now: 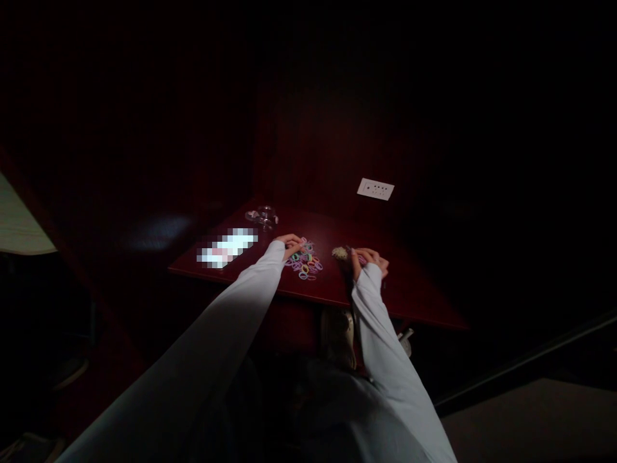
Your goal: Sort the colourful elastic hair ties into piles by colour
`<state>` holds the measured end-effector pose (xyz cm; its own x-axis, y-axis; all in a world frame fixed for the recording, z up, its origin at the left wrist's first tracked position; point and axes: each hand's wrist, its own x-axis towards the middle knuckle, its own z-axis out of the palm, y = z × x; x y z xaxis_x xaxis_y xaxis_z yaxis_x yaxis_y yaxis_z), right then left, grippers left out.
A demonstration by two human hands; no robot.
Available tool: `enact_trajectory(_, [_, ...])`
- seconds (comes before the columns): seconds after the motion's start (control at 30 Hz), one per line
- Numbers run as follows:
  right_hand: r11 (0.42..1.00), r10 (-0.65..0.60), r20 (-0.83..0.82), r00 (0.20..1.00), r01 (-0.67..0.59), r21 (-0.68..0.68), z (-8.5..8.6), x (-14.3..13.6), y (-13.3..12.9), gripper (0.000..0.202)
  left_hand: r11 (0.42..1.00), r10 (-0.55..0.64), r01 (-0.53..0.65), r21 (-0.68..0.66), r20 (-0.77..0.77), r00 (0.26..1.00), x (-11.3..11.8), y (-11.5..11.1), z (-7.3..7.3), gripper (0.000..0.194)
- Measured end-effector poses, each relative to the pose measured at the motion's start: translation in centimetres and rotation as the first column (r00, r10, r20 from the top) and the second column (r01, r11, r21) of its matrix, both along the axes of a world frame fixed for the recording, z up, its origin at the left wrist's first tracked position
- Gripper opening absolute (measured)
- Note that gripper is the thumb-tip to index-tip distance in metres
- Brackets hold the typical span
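A loose pile of small colourful hair ties (304,265), in purple, green, orange and pink, lies on the dark red table. At its upper left edge is my left hand (290,243), its fingertips pinched at a pink hair tie (303,240). To the right of the pile, my right hand (371,257) rests low over the table with curled fingers. Some purple-pink bands (362,260) show in its grasp. Just left of those fingers lies a pale yellowish bunch (339,253), too small and dim to name.
A glowing, blurred-out screen (227,247) lies on the table (332,297) at left. Behind it stands a clear container (266,216). A white socket plate (375,189) is on the back wall. A shoe (338,334) shows below the table's front edge. Surroundings are very dark.
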<state>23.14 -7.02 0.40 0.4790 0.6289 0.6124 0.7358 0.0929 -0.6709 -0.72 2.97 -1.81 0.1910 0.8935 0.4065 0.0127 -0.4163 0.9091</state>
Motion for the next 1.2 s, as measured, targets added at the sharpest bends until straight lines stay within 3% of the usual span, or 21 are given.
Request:
enact_trajectory(0.1, [0.98, -0.197, 0.03, 0.98, 0.197, -0.022, 0.5, 4.1, -2.7, 0.026, 1.0, -0.002, 0.002, 0.008, -0.008, 1.0, 0.0, -0.1, 0.2, 0.031])
enact_trajectory(0.2, [0.938, -0.317, 0.092, 0.944, 0.326, -0.117, 0.4, 6.3, -4.4, 0.024, 1.0, 0.005, -0.005, 0.011, -0.018, 1.0, 0.0, -0.2, 0.3, 0.03])
enact_trajectory(0.37, [0.933, -0.288, 0.205, 0.935, 0.322, -0.16, -0.5, 6.7, -4.7, 0.027, 1.0, 0.01, -0.01, 0.012, -0.023, 1.0, -0.1, -0.3, 0.3, 0.031])
enact_trajectory(0.63, [0.932, -0.321, 0.209, 0.924, 0.347, -0.101, -1.0, 6.7, -3.9, 0.033, 1.0, 0.011, -0.011, 0.01, -0.036, 0.999, 0.0, -0.4, 0.5, 0.034])
enact_trajectory(0.73, [0.955, -0.24, 0.256, 0.936, 0.275, -0.11, -1.0, 4.9, -3.4, 0.034, 1.0, 0.005, -0.005, 0.012, -0.045, 0.999, 0.1, -0.4, 0.5, 0.032])
enact_trajectory(0.83, [0.987, -0.043, 0.345, 0.938, 0.094, -0.133, -1.1, 1.2, -2.7, 0.032, 1.0, 0.003, -0.002, 0.008, -0.067, 0.998, 0.2, -0.3, 0.3, 0.031])
enact_trajectory(1.0, [0.96, 0.258, 0.452, 0.854, -0.173, -0.222, -1.2, -5.5, -1.5, 0.035, 1.0, -0.021, 0.022, 0.008, -0.102, 0.995, 0.1, -0.5, 0.4, 0.033])
enact_trajectory(1.2, [0.949, 0.299, 0.597, 0.745, -0.167, -0.267, -0.5, -7.8, 0.3, 0.036, 0.999, -0.053, 0.053, 0.003, -0.111, 0.992, 0.1, -1.2, 1.1, 0.041])
